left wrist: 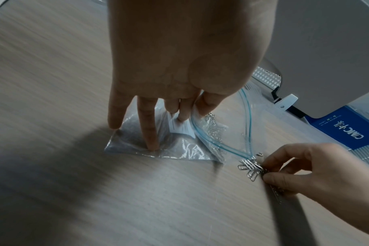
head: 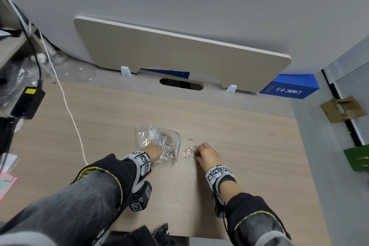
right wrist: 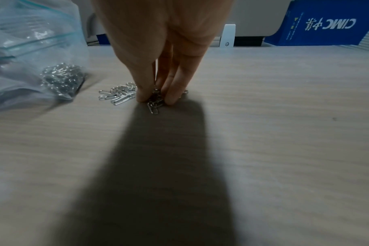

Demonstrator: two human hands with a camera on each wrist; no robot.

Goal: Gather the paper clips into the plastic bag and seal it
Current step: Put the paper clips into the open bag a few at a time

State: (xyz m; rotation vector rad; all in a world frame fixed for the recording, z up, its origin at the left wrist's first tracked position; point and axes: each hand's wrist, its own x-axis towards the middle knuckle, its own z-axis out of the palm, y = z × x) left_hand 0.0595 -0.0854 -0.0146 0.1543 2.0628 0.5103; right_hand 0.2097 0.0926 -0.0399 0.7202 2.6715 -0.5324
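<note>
Pressing down on the plastic bag [head: 167, 146], the left hand [head: 154, 151] keeps it flat on the wooden desk [head: 239, 136]. In the left wrist view its little and ring fingers [left wrist: 148, 126] are stretched straight onto the clear film, and the thumb and a neighbouring finger pinch the bag's blue-striped zip edge, which stands apart in two lines, so the mouth gapes towards the right. A heap of silver clips [head: 167, 145] already lies inside the bag, seen through the film. A second crumpled clear bag [head: 142, 133] with a white label lies under and to the left of the first.

Just right of the bag, a loose pile of paper clips [head: 188, 153] rests on the desk. The right hand [head: 208, 156] sits on the right side of that pile; its thumb and fingertips [right wrist: 144, 93] are drawn together and curled round a small bunch of clips, tips touching the desk. More clips fan out to the left of the thumb, between the hand and the bag. One single clip [head: 191, 139] lies apart, a little farther off than the pile.

At the far edge of the desk stands a beige divider panel [head: 179, 54], with a blue box [head: 289, 87] printed CIMC at the far right. On the left, a black power adapter [head: 28, 102] and a white cable [head: 67, 106] lie on the desk.
</note>
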